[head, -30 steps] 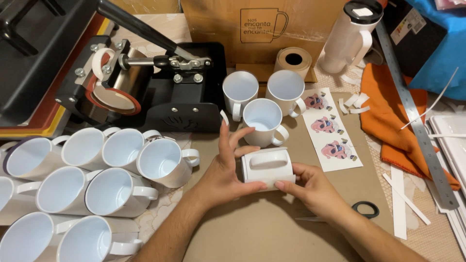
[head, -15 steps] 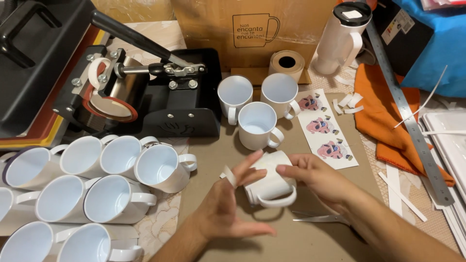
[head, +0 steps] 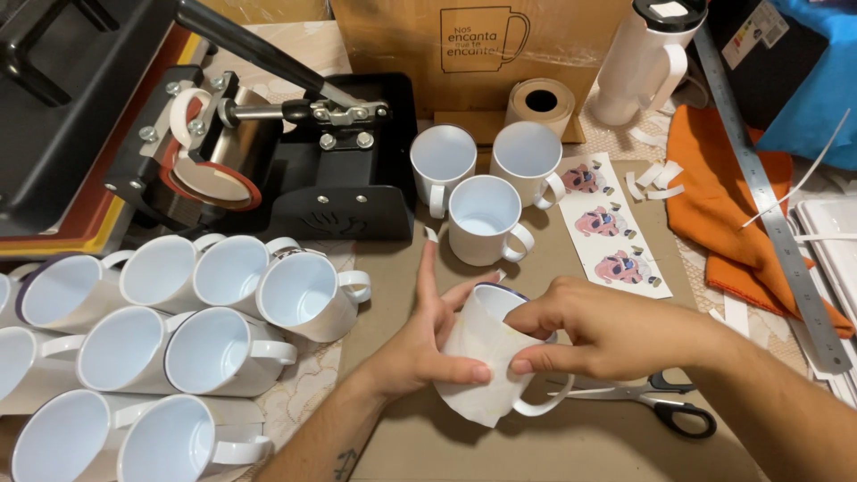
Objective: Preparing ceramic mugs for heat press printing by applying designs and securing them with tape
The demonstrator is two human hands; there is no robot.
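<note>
A white mug wrapped in a white paper sheet (head: 486, 353) stands tilted on the brown table surface (head: 571, 446). My left hand (head: 420, 344) presses the paper against the mug's left side, thumb across the front, index finger pointing up with a small strip of tape (head: 431, 234) stuck to its tip. My right hand (head: 607, 335) grips the mug from the right over its rim. The mug's handle points down toward me.
Several white mugs lie on their sides at left (head: 178, 330). Three upright mugs (head: 482, 219) stand behind, next to a printed sticker strip (head: 611, 223). A black mug heat press (head: 268, 152), tape roll (head: 540, 103), scissors (head: 652, 402), metal ruler (head: 768, 205) and orange cloth (head: 732, 205) surround.
The mug was turned from lying sideways to more upright, with paper now wrapped round it. My left hand went from open fingers back onto the paper; my right hand moved over the rim.
</note>
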